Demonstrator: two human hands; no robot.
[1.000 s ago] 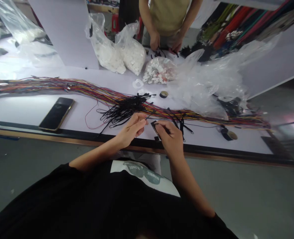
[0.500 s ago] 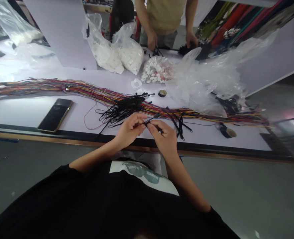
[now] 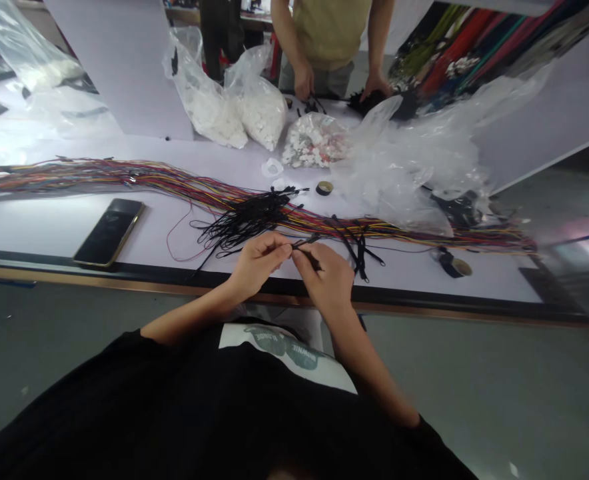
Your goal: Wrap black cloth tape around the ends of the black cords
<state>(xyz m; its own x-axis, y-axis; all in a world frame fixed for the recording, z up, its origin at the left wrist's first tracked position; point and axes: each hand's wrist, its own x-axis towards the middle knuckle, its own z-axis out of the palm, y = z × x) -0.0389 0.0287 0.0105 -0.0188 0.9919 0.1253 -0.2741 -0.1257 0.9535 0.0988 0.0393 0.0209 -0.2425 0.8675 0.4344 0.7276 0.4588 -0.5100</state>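
Observation:
Close together at the table's front edge, my left hand [image 3: 262,263] and my right hand [image 3: 327,273] pinch a short black cable [image 3: 304,241] between thumbs and fingers. Its dark end sticks out above my right fingers; the rest is hidden by the fingertips. Just behind my left hand lies a heap of black looped cables [image 3: 247,217]. Several short black cables [image 3: 361,253] lie right of my right hand. A long bundle of coloured wires [image 3: 184,177] runs across the table behind both hands.
A phone [image 3: 108,233] lies at the left. Behind the wires are bags of white parts [image 3: 264,113], a mixed-parts bag [image 3: 314,140], a tape roll [image 3: 324,188] and clear plastic bags [image 3: 409,167]. Black tape [image 3: 455,265] lies right. Across the table, a person's hands [image 3: 304,81] handle black cables.
My fingertips have shifted slightly on the black cable, and my right fingers now cover more of it. The other person's hand at the black pile has moved a little left.

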